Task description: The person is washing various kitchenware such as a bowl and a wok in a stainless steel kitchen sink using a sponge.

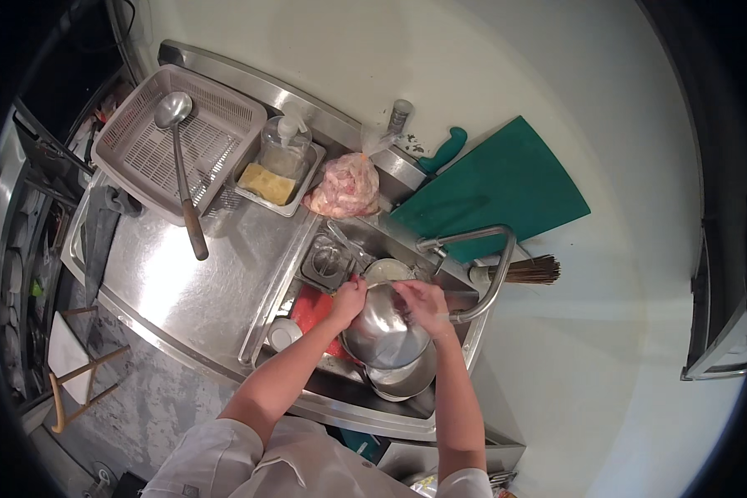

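Note:
Over the sink, a round stainless steel bowl is tilted, its outer side showing. My left hand grips its rim at the left. My right hand lies at the upper right of the bowl, fingers bent by the rim; whether it grips is hard to tell. Beyond the bowl is a pale round container, partly hidden. Below it, another metal bowl sits in the sink. A red board, a small white bowl and a small metal container with a lid are to the left.
The curved faucet arches at the right, near a bamboo brush. A green cutting board leans on the wall. Bagged raw meat, a yellow sponge, a pump bottle, and a plastic basket holding a ladle stand behind.

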Available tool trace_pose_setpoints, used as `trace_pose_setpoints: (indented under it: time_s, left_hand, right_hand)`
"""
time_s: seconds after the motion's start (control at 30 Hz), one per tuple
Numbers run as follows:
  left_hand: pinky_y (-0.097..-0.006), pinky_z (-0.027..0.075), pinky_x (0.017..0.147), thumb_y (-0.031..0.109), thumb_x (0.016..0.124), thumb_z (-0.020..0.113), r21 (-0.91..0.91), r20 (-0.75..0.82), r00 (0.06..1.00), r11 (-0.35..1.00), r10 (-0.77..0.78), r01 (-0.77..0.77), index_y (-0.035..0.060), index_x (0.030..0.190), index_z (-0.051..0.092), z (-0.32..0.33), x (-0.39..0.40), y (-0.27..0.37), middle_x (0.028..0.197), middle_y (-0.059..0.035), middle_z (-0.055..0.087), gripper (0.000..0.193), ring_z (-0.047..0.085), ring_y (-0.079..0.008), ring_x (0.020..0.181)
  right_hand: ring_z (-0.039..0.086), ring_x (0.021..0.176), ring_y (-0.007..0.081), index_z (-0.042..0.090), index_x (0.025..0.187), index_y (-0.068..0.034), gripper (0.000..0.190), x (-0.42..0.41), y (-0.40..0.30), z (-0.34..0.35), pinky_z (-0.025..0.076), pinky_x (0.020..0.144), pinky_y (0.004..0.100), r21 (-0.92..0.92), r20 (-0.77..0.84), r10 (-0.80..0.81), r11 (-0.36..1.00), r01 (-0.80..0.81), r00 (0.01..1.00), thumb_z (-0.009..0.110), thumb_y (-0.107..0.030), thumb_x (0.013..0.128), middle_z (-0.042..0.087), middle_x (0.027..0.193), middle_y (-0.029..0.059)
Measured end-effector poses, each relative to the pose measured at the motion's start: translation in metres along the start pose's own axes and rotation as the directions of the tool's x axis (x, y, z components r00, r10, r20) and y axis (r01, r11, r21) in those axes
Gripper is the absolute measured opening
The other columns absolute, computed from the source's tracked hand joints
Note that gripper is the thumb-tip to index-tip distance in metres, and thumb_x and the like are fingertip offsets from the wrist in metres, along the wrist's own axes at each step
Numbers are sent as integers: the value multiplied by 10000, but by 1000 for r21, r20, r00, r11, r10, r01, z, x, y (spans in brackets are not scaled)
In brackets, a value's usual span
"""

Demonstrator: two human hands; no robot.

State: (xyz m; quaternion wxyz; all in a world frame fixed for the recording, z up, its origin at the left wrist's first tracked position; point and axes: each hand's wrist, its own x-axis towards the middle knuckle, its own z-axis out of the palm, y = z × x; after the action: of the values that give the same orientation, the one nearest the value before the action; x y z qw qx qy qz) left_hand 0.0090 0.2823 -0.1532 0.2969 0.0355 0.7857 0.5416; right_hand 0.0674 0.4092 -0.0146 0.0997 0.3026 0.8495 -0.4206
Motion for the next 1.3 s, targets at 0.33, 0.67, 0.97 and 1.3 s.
trace_pose_setpoints:
  time_s: [0.33, 0.67, 0.97, 1.3]
  left_hand:
    - [-431, 489, 742, 317, 902, 392, -696, 269, 883, 557, -384, 454, -42, 1011, 598, 1, 16, -39, 931, -177, 622, 428, 601, -284, 839]
    - [-438, 482, 886, 378, 951, 376, -769, 509, 788, 229, -347, 598, 28, 1124, 556, -3, 20, -45, 1102, -131, 610, 430, 595, -274, 1002]
    - [-369, 405, 965, 477, 942, 381, -481, 610, 722, 572, -326, 664, 63, 1260, 526, 1, 10, 4, 1229, -90, 576, 542, 531, -225, 1125]
    - [-473, 248, 1091, 352, 920, 446, 297, 230, 860, 809, 455, -507, 1, 1355, 394, 19, -37, 71, 1343, -208, 447, 561, 371, -360, 1290]
  right_hand:
    - [525, 1154, 278, 615, 1131, -66, 289, -27, 6, 26, 371, 1020, 405, -632, 35, -670, 560, 536, 741, 589, -172, 864, 577, 1207, 112]
    - [464, 1209, 254, 467, 1285, -17, 522, -37, 74, 16, 350, 1034, 406, 822, -310, 314, 563, 87, 897, 440, -431, 968, 505, 1295, 120]
    - [564, 800, 132, 631, 968, -33, 382, -60, 71, 22, 448, 755, 286, 781, -236, 375, 622, -55, 897, 494, -390, 961, 624, 888, 29]
    - [564, 879, 141, 588, 1096, -17, 431, -41, 22, 42, 450, 737, 280, 649, -519, 408, 760, 35, 751, 446, -406, 977, 607, 1010, 62]
